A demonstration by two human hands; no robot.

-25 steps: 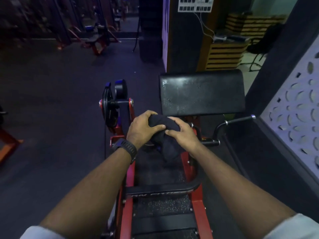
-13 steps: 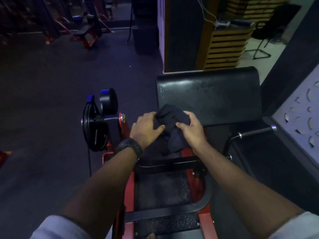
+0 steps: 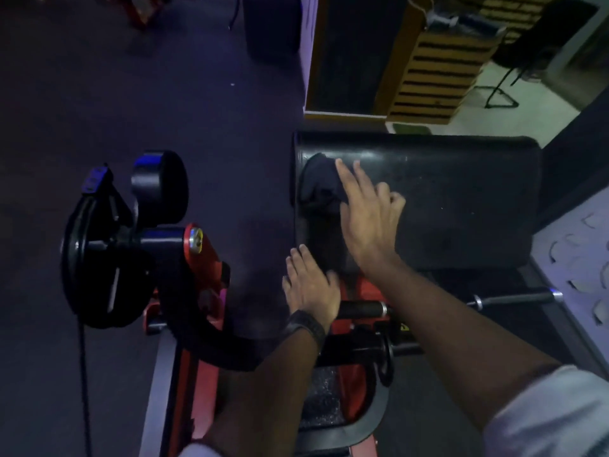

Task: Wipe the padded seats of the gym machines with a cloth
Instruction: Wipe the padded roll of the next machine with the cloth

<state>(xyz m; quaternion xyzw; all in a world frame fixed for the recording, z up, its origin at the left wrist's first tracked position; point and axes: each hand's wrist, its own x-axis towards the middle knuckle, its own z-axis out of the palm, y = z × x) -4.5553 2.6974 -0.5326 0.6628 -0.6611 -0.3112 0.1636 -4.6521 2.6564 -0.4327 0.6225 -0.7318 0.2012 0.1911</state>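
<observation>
Dim gym: right hand (image 3: 369,225) presses cloth (image 3: 319,186) on the glossy pad (image 3: 461,199), fingers (image 3: 344,174) mostly straight; left hand (image 3: 311,286) flat-fingered.

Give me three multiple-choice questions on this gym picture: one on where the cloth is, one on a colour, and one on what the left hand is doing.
1. Where is the cloth?
A. on the floor
B. on the left end of the black pad
C. over the person's shoulder

2. What colour is the machine frame?
A. green
B. white
C. red

3. What is the left hand doing?
A. resting with fingers straight, holding nothing
B. gripping the cloth
C. holding a spray bottle

Answers:
1 B: the right hand presses it onto that end of the pad.
2 C: red metal shows left of the pad and below it.
3 A: it lies by the pad's near left corner, apart from the cloth.
</observation>
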